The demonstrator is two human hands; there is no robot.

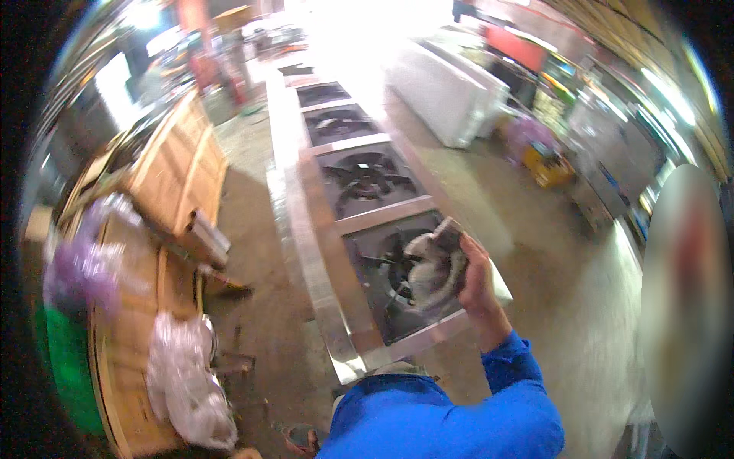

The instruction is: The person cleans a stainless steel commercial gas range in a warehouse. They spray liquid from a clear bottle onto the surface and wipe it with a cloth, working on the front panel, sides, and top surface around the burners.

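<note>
My right hand (479,277), at the end of a blue sleeve, is closed round a greyish-white cloth-like wad (433,274). The wad is blurred, and a darker piece shows at its upper end. It is over the nearest burner (396,279) of a long metal stove (302,264); whether it touches the burner I cannot tell. Several square black burner wells run away from me in a row, parted by pale metal strips. At the lower edge a small skin-toned patch (246,454) may be part of my left hand; no fingers can be made out there.
A wooden crate (172,168) stands to the left, with clear plastic wrapping (187,375) on the wooden surface nearer me. Large white panels (440,88) lean at the far right. Beyond them are a yellow container (549,167) and metal units (619,141). Bright light washes out the far end.
</note>
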